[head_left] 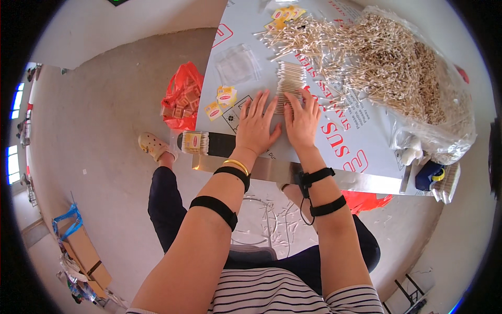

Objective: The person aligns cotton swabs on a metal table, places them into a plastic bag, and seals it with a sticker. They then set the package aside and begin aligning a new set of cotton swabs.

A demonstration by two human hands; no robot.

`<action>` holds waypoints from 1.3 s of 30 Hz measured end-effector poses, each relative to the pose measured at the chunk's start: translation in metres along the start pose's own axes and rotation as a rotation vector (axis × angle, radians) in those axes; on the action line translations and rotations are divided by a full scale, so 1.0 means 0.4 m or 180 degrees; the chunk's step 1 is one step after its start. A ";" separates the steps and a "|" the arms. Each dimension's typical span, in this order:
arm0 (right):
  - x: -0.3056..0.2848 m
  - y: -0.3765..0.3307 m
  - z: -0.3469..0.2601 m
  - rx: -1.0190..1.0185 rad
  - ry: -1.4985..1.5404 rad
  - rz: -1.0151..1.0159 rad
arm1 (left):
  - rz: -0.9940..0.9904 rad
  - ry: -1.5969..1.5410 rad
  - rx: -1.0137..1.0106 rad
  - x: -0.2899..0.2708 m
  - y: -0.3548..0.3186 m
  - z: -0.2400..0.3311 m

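Note:
A neat row of wooden cotton swabs lies side by side on the table in front of me. My right hand is over the row's near end, its fingers stretched out and touching the swabs; the fingertips hide part of them. Just left of the row, my left hand lies with fingers spread, the fingertips close to the swabs' left ends. Neither hand grips anything that I can see. Small yellow cards and flat clear plastic bags lie to the left of my left hand.
A large heap of loose cotton swabs spills from a clear bag at the right. A filled swab pack rests on a black strip at the table's near left. A red bag of packs hangs beside the left edge. Cardboard boxes stand lower left.

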State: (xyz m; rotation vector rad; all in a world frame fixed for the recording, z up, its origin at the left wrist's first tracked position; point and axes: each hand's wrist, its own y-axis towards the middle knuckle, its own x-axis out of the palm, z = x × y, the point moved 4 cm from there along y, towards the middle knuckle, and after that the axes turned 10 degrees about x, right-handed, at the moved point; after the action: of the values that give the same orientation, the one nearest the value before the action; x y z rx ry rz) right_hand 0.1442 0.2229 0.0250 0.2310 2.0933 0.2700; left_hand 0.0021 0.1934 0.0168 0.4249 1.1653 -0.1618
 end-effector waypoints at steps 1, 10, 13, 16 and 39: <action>0.000 -0.001 -0.001 0.0002 0.0008 -0.0002 | 0.0003 -0.0002 -0.0004 -0.001 0.000 -0.001; 0.004 0.023 0.008 0.0035 0.0024 0.0033 | -0.0020 0.0031 0.0011 -0.002 -0.001 0.000; 0.007 0.030 0.012 0.0034 -0.0049 -0.0015 | -0.0035 0.0017 -0.0004 -0.001 -0.001 0.002; 0.007 0.032 0.012 0.0034 -0.0070 -0.0081 | -0.0065 0.0033 0.0008 0.000 -0.001 0.000; -0.029 0.047 0.036 0.0183 0.0407 -0.0371 | -0.0005 0.0065 0.0008 0.008 -0.005 -0.001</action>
State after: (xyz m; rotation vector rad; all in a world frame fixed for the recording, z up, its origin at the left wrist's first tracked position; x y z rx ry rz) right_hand 0.1633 0.2391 0.0325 0.1280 2.2340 0.1581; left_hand 0.0023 0.1921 0.0133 0.4288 1.1856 -0.1605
